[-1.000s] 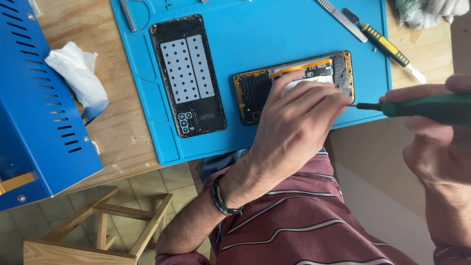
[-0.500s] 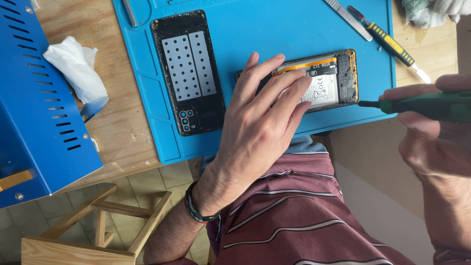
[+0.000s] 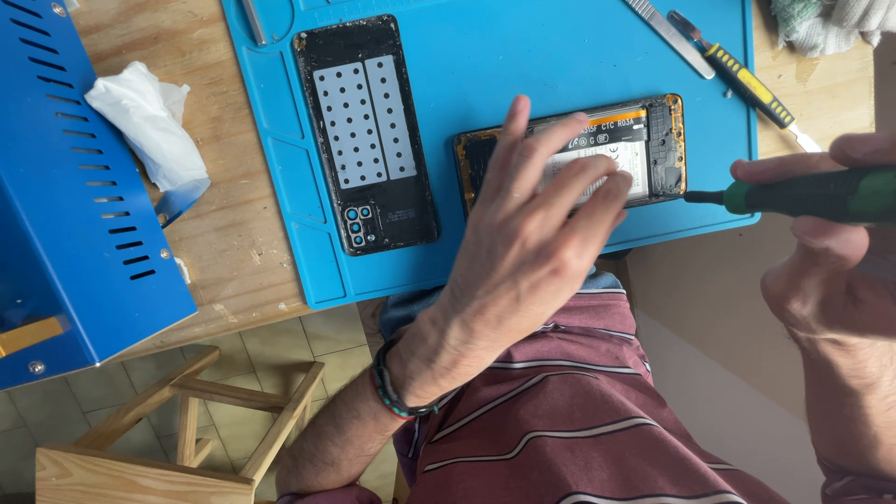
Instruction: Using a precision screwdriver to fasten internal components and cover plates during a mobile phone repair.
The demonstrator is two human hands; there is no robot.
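Observation:
An opened phone point(image 3: 653, 140) with its insides showing lies on the blue work mat point(image 3: 523, 56) near the mat's front edge. My left hand point(image 3: 532, 252) hovers flat over the phone's left part, fingers spread, holding nothing. My right hand point(image 3: 831, 252) grips a green-handled screwdriver point(image 3: 793, 194) whose tip points at the phone's right end. The phone's black back cover point(image 3: 369, 131), inner side up with two perforated grey pads, lies to the left on the mat.
A blue metal box point(image 3: 65, 187) stands at the left on the wooden table, with a crumpled white tissue point(image 3: 149, 131) beside it. A yellow-and-black tool point(image 3: 747, 84) and metal tweezers point(image 3: 667, 35) lie at the mat's far right. A wooden stool point(image 3: 168, 429) stands below.
My left hand has lifted and pulled back off the phone, fingers now spread, uncovering more of it. The screwdriver stays at the phone's right end.

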